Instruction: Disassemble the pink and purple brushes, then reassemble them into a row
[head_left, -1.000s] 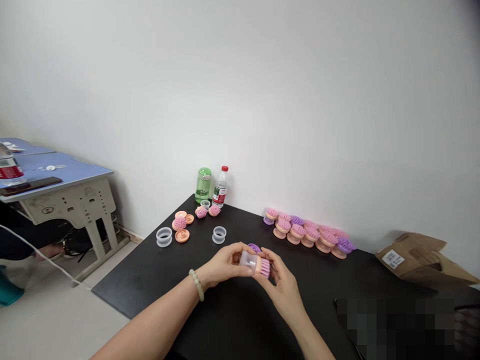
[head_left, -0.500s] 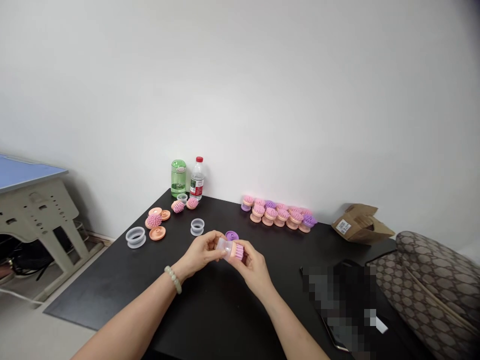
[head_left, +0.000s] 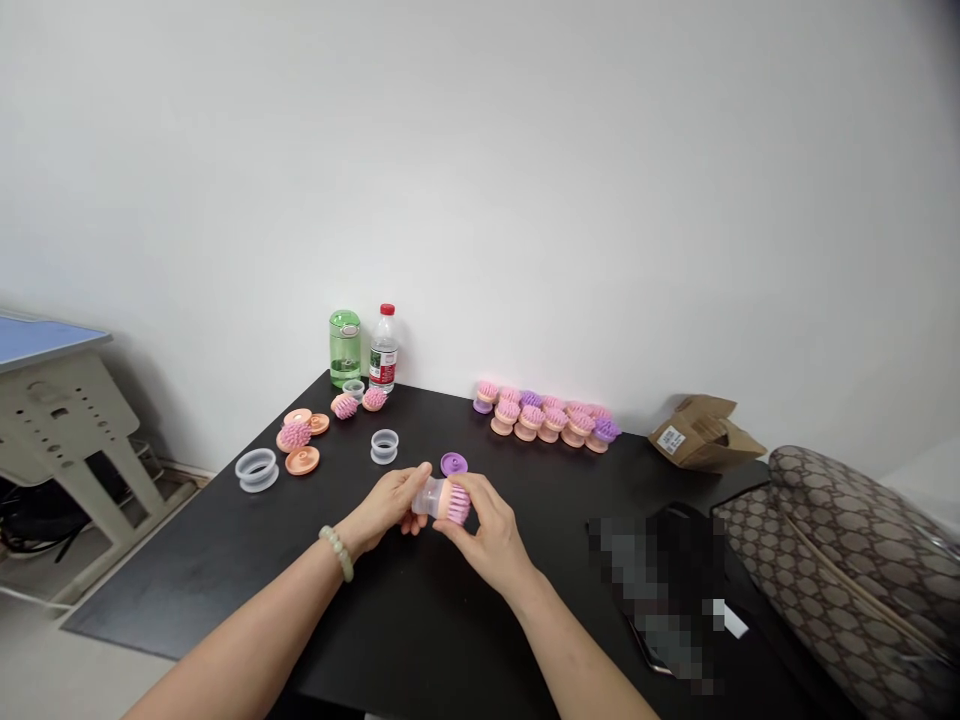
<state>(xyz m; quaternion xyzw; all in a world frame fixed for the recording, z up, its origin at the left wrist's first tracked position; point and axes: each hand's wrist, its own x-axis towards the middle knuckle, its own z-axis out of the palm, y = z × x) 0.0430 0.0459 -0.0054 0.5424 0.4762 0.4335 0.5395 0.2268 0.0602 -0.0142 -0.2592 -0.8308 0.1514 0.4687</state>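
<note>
Between both hands is a brush piece [head_left: 457, 503] with pink bristles and a peach rim, joined to or against a clear silicone ring [head_left: 429, 496]. My left hand [head_left: 386, 508] grips the clear ring from the left. My right hand [head_left: 487, 530] holds the brush piece by its rim, thumb below and fingers above. Just behind them a purple disc [head_left: 454, 463] lies on the black table [head_left: 360, 640]. Further left stand a small clear ring [head_left: 385, 447] and a larger one [head_left: 257, 469], with peach discs [head_left: 302, 460] and loose pink brush heads [head_left: 294, 435].
Two rows of assembled brushes [head_left: 552, 425] stand near the wall. A green bottle [head_left: 346, 350] and a red-capped water bottle [head_left: 384, 350] are at the back left. On the right are a brown paper bag [head_left: 705, 433], a patterned bag [head_left: 832, 545] and a dark pixelated item.
The view has shifted slightly. My right fingers have moved over the top of the brush piece's rim, and my left fingers now show beneath the clear ring.
</note>
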